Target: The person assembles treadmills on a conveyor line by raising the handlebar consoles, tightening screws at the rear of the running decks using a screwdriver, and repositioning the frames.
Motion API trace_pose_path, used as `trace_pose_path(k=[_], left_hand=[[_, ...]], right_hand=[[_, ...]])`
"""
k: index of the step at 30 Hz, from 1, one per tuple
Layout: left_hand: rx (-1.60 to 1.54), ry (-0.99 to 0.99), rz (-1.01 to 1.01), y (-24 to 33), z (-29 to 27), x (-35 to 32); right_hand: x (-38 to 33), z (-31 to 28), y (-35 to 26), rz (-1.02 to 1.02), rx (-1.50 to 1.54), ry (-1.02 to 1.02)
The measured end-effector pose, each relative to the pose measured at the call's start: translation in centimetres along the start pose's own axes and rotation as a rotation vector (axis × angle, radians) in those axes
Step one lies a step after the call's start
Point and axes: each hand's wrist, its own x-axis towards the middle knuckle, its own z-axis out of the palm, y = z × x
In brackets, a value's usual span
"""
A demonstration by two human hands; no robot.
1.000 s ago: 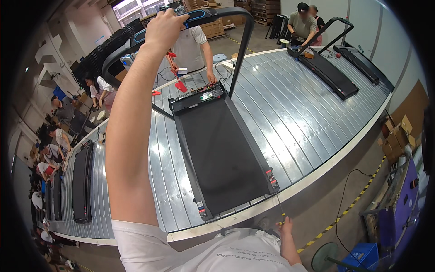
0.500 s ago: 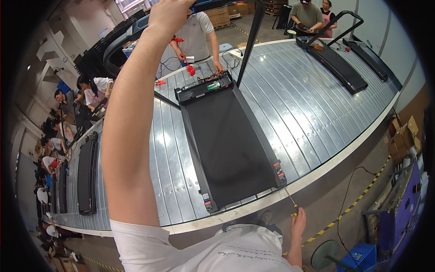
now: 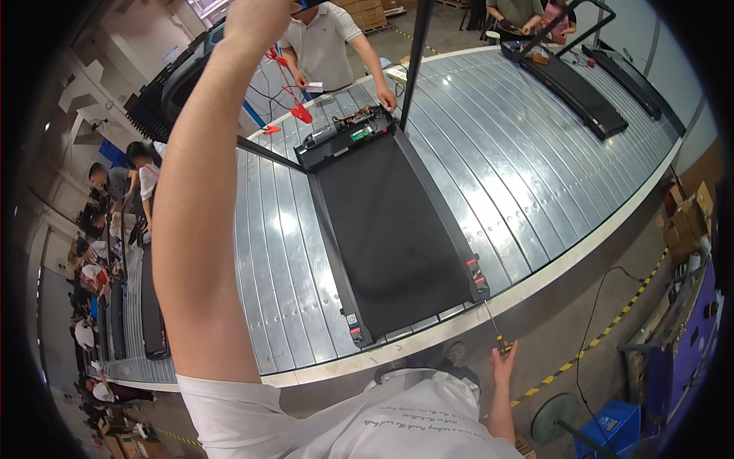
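Note:
A black treadmill lies before me, its running belt (image 3: pixel 397 229) facing up. My right hand (image 3: pixel 501 366) holds a screwdriver (image 3: pixel 500 341) by its yellow-and-black handle. The shaft reaches the treadmill's near right rear corner; how the tip sits there is too small to tell. My left arm is raised across the view. At the top edge my left hand (image 3: pixel 256 27) is closed against the treadmill's dark console, its fingertips cut off. At the far end the motor bay (image 3: pixel 352 130) is uncovered, showing a green circuit board (image 3: pixel 362 134) and wiring.
Across the slatted metal table (image 3: pixel 474 176), a co-worker in a light shirt (image 3: pixel 325 42) touches the motor bay's right end and holds a white card. Red clips (image 3: pixel 300 113) hang beside it. More treadmills (image 3: pixel 573 92) stand far right. Cartons (image 3: pixel 684 222) and a blue bin (image 3: pixel 612 428) are right.
The co-worker's hand has shifted from the motor bay's electronics to its right end. My view has tilted slightly, leaving my left hand higher in it. The screwdriver stays at the same corner.

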Motion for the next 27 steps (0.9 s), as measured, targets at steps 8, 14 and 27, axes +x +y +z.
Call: trace_pose_path(k=[8, 14, 27], left_hand=[[0.165, -0.015, 0.185, 0.7, 2.7, 0.5], [0.104, -0.069, 0.043, 1.5, 3.7, 1.7], [0.171, -0.18, 0.055, 1.2, 5.2, 1.8]], right_hand=[[3.8, 0.4, -5.1, -0.145, -0.705, 0.164], [8.5, -1.1, 2.4, 0.664, 0.604, 0.114], [5.9, -1.2, -3.0, -0.036, -0.273, 0.145]])
